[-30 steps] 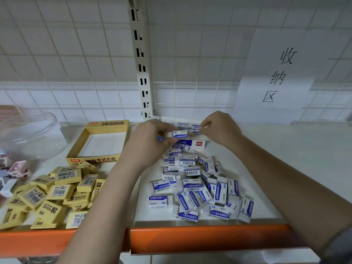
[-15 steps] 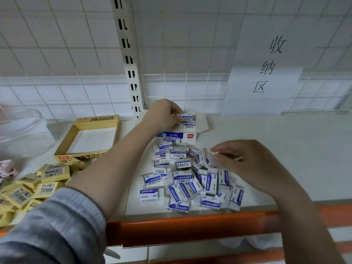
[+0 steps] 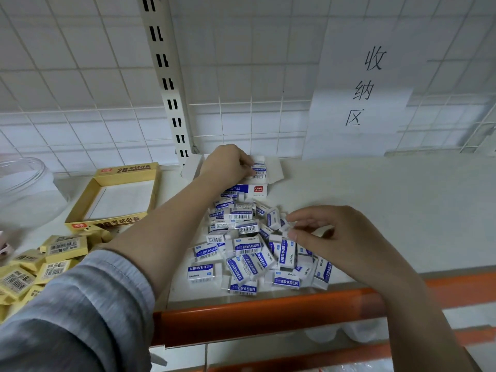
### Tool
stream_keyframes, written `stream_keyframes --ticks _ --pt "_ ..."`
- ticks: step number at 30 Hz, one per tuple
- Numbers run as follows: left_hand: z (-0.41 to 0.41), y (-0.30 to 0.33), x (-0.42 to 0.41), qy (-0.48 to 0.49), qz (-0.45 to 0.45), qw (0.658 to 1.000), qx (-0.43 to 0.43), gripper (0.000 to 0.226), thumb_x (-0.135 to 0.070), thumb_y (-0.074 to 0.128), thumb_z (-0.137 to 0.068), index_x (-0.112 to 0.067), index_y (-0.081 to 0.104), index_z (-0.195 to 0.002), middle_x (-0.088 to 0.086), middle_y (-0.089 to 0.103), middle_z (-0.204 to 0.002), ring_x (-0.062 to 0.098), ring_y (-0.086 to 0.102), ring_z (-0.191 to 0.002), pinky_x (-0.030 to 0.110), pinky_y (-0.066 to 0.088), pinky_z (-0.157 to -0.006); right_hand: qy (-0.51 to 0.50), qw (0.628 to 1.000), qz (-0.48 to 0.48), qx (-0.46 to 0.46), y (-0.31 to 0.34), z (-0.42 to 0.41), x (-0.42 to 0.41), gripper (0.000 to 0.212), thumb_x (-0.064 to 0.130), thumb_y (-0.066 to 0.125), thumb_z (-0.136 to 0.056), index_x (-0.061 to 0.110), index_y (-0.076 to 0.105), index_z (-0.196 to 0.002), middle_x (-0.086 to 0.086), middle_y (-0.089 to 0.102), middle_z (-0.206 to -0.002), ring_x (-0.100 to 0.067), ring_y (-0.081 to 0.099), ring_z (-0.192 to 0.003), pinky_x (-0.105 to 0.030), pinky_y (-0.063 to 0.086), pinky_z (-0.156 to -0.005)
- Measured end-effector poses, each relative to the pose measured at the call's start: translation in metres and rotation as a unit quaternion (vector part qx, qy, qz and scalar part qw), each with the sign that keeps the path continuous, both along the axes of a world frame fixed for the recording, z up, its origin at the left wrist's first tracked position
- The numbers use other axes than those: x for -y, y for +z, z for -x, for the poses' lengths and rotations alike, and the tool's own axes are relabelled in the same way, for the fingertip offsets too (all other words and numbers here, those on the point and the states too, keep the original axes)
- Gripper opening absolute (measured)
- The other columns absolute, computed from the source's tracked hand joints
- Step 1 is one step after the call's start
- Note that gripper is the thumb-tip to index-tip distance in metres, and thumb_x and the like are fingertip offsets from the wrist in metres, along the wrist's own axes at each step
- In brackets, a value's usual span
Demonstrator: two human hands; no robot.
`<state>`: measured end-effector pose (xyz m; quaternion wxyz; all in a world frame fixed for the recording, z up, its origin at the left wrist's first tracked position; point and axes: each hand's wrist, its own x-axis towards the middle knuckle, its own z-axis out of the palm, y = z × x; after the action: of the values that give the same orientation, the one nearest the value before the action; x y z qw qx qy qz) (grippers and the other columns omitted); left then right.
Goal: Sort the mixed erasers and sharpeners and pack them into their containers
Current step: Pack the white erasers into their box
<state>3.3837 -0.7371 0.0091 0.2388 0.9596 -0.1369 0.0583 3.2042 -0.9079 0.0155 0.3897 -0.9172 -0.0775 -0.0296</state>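
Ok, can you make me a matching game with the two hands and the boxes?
Things:
1. left hand
2. right hand
3. yellow box
4. glass jar

Places:
A. far left edge of the shelf
B. at the white eraser box at the back
C. over the pile of white erasers
D. left of the white erasers, open

Pairs: 1-B, 2-C, 3-D, 4-A

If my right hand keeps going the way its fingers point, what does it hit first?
Probably the pile of blue-and-white erasers. The right hand points left with its fingertips already at the pile's edge, though depth is unclear.
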Motion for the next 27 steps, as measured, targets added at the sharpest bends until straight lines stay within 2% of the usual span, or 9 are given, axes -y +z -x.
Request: stream_keyframes --ticks 2,5,9,12,17,19,21,22,27 --pt "0.000 0.001 0.000 0.018 0.000 1.000 -0.003 0.018 -0.023 0.069 -0.083 -0.026 0.072 -0.101 -0.010 0.067 -0.111 0.009 0.056 -0.093 0.023 0.042 -0.074 0.005 1.000 0.004 -0.006 0.001 0.001 -0.001 0.021 0.039 0.068 -0.077 0.045 0.065 -0.097 0.025 0.066 -0.089 0.017 0.055 -0.090 -0.004 0.041 -0.068" --pt "0.002 0.004 -0.002 0.028 0.011 1.000 -0.008 0.016 -0.019 0.067 -0.084 -0.027 0.073 -0.096 -0.008 0.067 -0.111 0.009 0.056 -0.089 0.025 0.046 -0.073 0.012 1.000 0.006 -0.011 0.003 0.003 0.000 0.023 0.045 0.068 -0.072 0.049 0.062 -0.094 0.024 0.065 -0.090 0.015 0.054 -0.091 -0.011 0.041 -0.073" --pt "0.018 0.013 -0.008 0.019 0.061 0.998 0.009 0.015 -0.019 0.063 -0.087 -0.024 0.073 -0.098 -0.003 0.065 -0.114 0.011 0.060 -0.088 0.024 0.047 -0.073 0.025 0.999 0.038 -0.017 0.006 0.004 0.002 0.030 0.045 0.072 -0.071 0.053 0.056 -0.095 0.025 0.064 -0.097 0.015 0.053 -0.094 -0.010 0.039 -0.074" --pt "0.035 0.022 -0.015 0.001 0.071 0.997 0.022 0.019 -0.018 0.059 -0.089 -0.021 0.071 -0.103 -0.004 0.066 -0.114 0.006 0.057 -0.091 0.020 0.041 -0.074 0.040 0.997 0.055 -0.034 0.006 0.006 0.004 0.042 0.042 0.076 -0.070 0.051 0.057 -0.105 0.024 0.061 -0.106 0.013 0.052 -0.099 -0.008 0.037 -0.074" --pt "0.069 0.031 -0.024 -0.043 0.044 0.998 -0.014 0.021 -0.026 0.060 -0.089 -0.023 0.070 -0.107 -0.008 0.067 -0.112 0.002 0.054 -0.090 0.016 0.037 -0.079 0.061 0.994 0.079 -0.054 0.011 0.011 0.001 0.057 0.040 0.077 -0.071 0.044 0.055 -0.123 0.020 0.058 -0.120 0.007 0.051 -0.109 -0.016 0.041 -0.086" --pt "0.082 0.031 -0.028 -0.041 0.049 0.998 -0.016 0.021 -0.028 0.059 -0.089 -0.026 0.069 -0.107 -0.012 0.066 -0.110 0.000 0.053 -0.090 0.011 0.036 -0.076 0.069 0.992 0.089 -0.050 0.013 0.012 0.000 0.058 0.039 0.077 -0.071 0.042 0.054 -0.125 0.020 0.058 -0.117 0.006 0.052 -0.102 -0.011 0.040 -0.080" --pt "0.095 0.031 -0.031 -0.030 0.055 0.998 -0.011 0.021 -0.029 0.060 -0.089 -0.028 0.069 -0.108 -0.018 0.061 -0.103 -0.002 0.051 -0.090 0.000 0.031 -0.065 0.075 0.991 0.101 -0.051 0.013 0.013 -0.002 0.058 0.038 0.077 -0.071 0.041 0.054 -0.124 0.018 0.059 -0.110 0.004 0.053 -0.095 -0.006 0.039 -0.071" --pt "0.101 0.032 -0.033 -0.026 0.060 0.998 -0.010 0.021 -0.028 0.060 -0.089 -0.029 0.068 -0.108 -0.019 0.059 -0.099 -0.002 0.051 -0.090 -0.001 0.031 -0.063 0.075 0.991 0.103 -0.048 0.013 0.013 -0.003 0.058 0.038 0.078 -0.070 0.040 0.055 -0.124 0.017 0.060 -0.108 0.003 0.054 -0.095 -0.006 0.040 -0.070" --pt "0.131 0.028 -0.041 -0.010 0.114 0.993 -0.006 0.021 -0.031 0.062 -0.087 -0.029 0.069 -0.106 -0.016 0.065 -0.104 -0.001 0.055 -0.098 0.016 0.038 -0.082 0.057 0.992 0.107 -0.013 0.008 0.012 -0.006 0.055 0.034 0.078 -0.072 0.036 0.057 -0.123 0.017 0.061 -0.113 0.003 0.052 -0.097 -0.003 0.036 -0.073"
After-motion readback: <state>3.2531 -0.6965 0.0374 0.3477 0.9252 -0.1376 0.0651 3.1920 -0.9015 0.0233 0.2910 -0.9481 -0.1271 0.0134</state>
